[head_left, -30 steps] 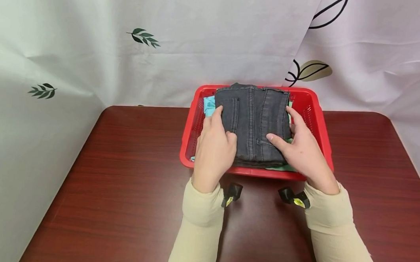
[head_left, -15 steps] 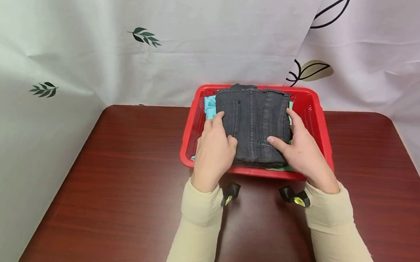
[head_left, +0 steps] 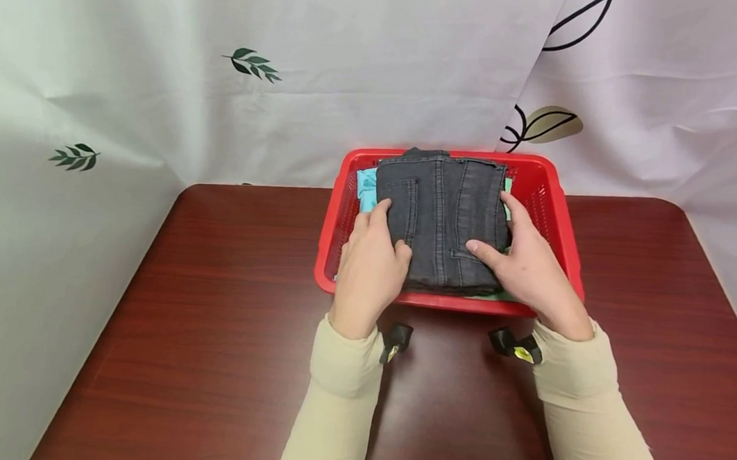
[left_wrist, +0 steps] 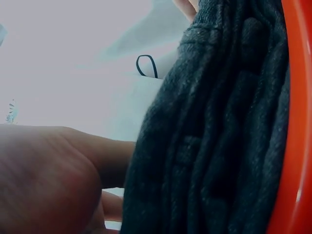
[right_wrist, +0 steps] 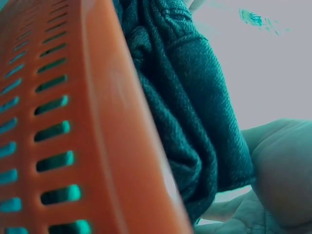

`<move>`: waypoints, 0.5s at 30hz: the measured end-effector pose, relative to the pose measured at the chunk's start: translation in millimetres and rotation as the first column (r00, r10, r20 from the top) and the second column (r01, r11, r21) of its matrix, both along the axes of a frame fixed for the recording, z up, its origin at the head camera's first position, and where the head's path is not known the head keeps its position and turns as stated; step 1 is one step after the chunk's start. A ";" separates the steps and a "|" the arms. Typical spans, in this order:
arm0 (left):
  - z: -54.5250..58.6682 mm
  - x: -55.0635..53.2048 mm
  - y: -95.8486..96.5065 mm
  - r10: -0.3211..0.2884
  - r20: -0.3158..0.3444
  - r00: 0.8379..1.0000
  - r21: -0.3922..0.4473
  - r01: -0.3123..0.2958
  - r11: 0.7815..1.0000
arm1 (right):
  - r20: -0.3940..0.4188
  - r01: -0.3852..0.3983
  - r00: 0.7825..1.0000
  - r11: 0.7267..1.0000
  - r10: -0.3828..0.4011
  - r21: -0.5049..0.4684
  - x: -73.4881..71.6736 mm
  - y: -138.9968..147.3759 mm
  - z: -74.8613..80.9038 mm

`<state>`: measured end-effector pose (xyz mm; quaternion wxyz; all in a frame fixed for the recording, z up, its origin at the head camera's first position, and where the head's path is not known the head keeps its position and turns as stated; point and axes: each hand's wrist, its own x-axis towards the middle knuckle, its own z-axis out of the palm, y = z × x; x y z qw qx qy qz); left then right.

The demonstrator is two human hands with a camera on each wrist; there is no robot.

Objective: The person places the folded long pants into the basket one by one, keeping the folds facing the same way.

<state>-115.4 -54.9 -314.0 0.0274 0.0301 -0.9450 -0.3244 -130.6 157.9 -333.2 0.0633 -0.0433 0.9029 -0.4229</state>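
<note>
Folded dark jeans (head_left: pixel 440 220) lie on top of other cloth inside a red plastic basket (head_left: pixel 440 301). My left hand (head_left: pixel 369 265) holds their left side, index finger at the edge and thumb near the front left corner. On the opposite side my right hand (head_left: pixel 530 256) grips them, its thumb on top by a pocket and its fingers down along the edge. The stacked folds of the jeans (left_wrist: pixel 209 117) rise beside the basket rim in the left wrist view. Light blue cloth (head_left: pixel 366 188) and green cloth (head_left: pixel 508 195) peek out from underneath.
The basket stands at the back of a reddish-brown wooden table (head_left: pixel 227 306), close to a white curtain (head_left: pixel 377 64) printed with leaves. Perforated basket walls (right_wrist: pixel 53 122) show in the right wrist view. Small black wrist cameras (head_left: pixel 502 340) hang inside the sleeves.
My left hand has shifted slightly left and toward me along the side of the jeans. The right hand stays nearly still, and the basket has not moved.
</note>
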 end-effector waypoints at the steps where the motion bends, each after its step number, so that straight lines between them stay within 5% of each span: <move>1: 0.2 0.4 -0.6 -0.003 -0.001 1.000 -0.003 0.003 1.000 | 0.000 0.001 1.000 1.000 -0.001 -0.001 0.6 0.5 0.1; 9: 2.8 5.4 -7.4 -0.021 -0.045 0.999 -0.011 0.021 1.000 | -0.071 0.044 0.997 0.999 -0.041 0.032 8.6 3.7 5.1; 15: 3.3 9.3 -20.8 -0.038 -0.228 0.973 0.047 0.050 0.998 | -0.160 0.099 0.983 0.995 -0.095 0.016 15.6 14.8 13.0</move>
